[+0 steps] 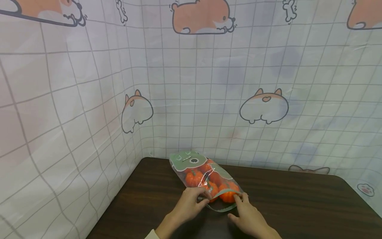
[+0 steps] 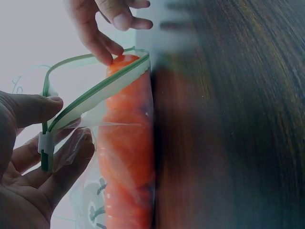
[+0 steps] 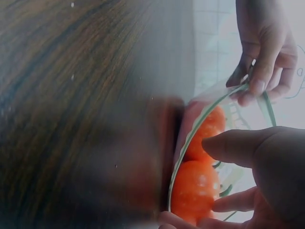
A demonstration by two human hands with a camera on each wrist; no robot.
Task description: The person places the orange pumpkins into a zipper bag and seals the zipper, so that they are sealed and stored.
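Note:
A clear zip bag with a green printed animal face lies on the table, its mouth open toward me. Several small orange pumpkins with green stems are inside it. My left hand pinches the left end of the bag's green zip rim, by the white slider. At the right side of the mouth is my right hand, its fingertips touching the rim and the nearest pumpkin. The right thumb stands apart from the fingers, in front of the opening.
The dark wood table extends to both sides of the bag. Behind it and along the left hangs a white gridded cloth with cartoon dog prints, close to the bag's far end.

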